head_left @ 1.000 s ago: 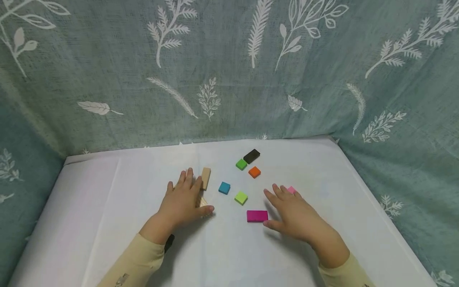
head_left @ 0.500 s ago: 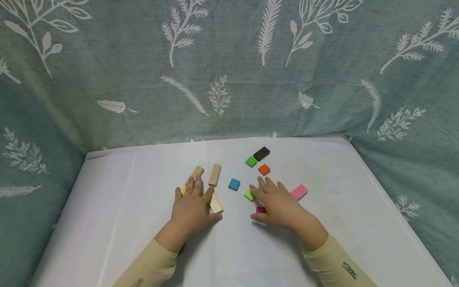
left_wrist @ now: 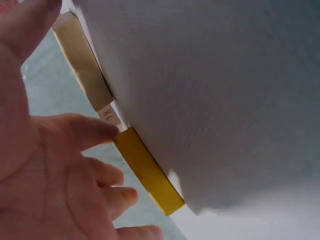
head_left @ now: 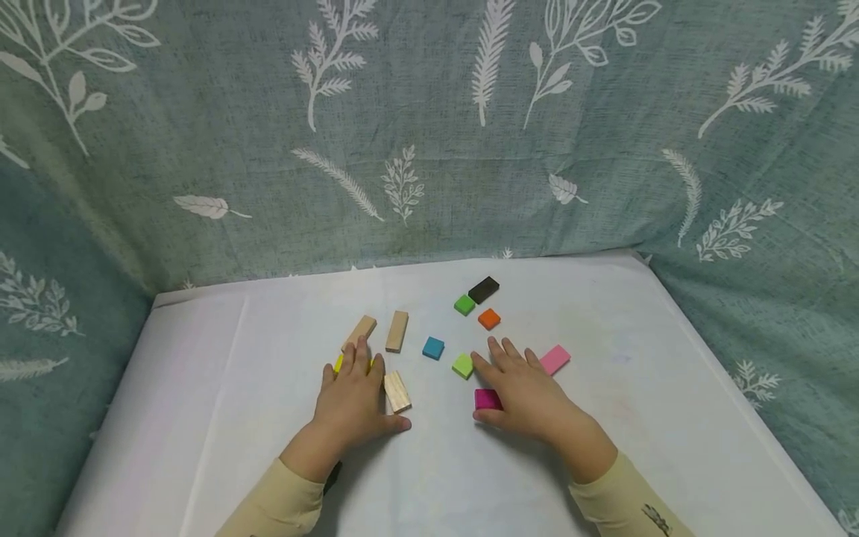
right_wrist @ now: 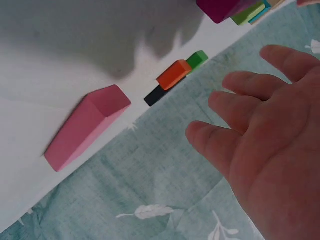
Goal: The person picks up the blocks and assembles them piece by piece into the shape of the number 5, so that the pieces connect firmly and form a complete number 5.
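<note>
One oblong yellow block [left_wrist: 150, 172], one magenta block [head_left: 486, 399]

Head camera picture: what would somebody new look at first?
Probably the bare left hand and bare right hand, spread over the white-covered table. Next, the bright magenta flat-sided block, partly hidden by the right hand, and the small blue square block between the hands. Farther back, the small orange square block sits near a black rectangular block.

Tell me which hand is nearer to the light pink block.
Right. The right hand is close beside the light pink block, on its left side in the head view; the left hand is much farther left, beside a plain wooden block.
</note>
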Demonstrator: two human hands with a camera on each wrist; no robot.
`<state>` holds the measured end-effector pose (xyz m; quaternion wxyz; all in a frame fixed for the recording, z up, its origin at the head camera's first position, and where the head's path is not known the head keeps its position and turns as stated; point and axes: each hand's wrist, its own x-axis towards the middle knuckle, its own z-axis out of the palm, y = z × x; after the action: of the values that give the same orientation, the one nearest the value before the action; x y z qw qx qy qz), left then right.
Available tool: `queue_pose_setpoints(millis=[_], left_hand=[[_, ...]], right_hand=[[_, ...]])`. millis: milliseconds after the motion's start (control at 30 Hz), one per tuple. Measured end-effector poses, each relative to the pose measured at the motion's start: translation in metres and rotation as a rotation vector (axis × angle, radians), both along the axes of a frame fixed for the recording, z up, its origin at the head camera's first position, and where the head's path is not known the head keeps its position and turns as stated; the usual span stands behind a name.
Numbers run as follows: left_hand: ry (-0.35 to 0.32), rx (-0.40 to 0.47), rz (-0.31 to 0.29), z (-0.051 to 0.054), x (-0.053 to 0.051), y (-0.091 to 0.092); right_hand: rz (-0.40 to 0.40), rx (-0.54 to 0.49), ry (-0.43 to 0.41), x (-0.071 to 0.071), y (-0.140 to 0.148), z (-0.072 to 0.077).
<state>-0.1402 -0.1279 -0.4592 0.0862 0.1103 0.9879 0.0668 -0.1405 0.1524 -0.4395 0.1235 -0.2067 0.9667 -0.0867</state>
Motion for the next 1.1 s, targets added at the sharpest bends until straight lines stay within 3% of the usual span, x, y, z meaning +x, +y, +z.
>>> queue_pose_setpoints(millis=[233, 400, 700, 1100], left_hand=[[-0.033, -0.008, -0.051, 0.001, -0.002, 0.004], [-0.071, 0.019, -0.044, 0.000, -0.002, 0.002], [-0.008, 0.080, -0.023, -0.001, -0.004, -0.006], [0.004, 0.151, -0.020, 0.004, -0.002, -0.004]], right_hand=[[-0.011, -0.021, 0.017, 0.002, 0.002, -0.004], [-0.003, -0.027, 0.042, 0.003, 0.003, -0.005], [-0.007, -0.019, 0.058, 0.001, 0.001, -0.002], [-0.015, 0.007, 0.045, -0.001, 0.001, -0.007]])
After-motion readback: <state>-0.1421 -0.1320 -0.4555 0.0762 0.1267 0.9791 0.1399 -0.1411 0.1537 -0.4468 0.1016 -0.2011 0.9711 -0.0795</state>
